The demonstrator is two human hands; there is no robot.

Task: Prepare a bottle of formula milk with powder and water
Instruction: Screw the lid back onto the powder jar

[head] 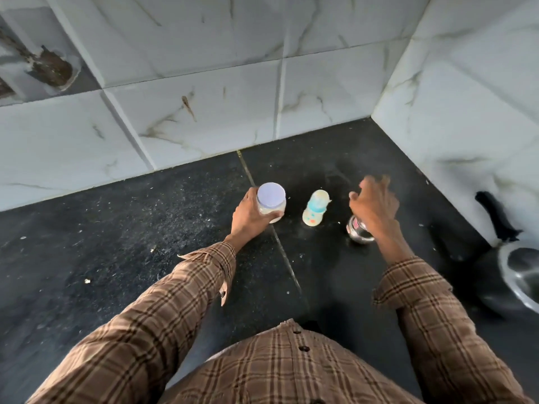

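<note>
A small clear jar of white powder [272, 203] with a pale lilac lid stands on the black counter [116, 243]. My left hand [250, 217] is wrapped around its left side. To its right stands a baby bottle [315, 209] with a teal collar and a clear cap. Further right a shiny steel cup [357, 228] sits on the counter, partly hidden under my right hand [374, 204], which hovers above it blurred, fingers spread, holding nothing.
White marble-look tiled walls [204, 112] close the counter at the back and right. A steel pan [522, 275] with a black handle sits at the right edge. Crumbs dot the counter.
</note>
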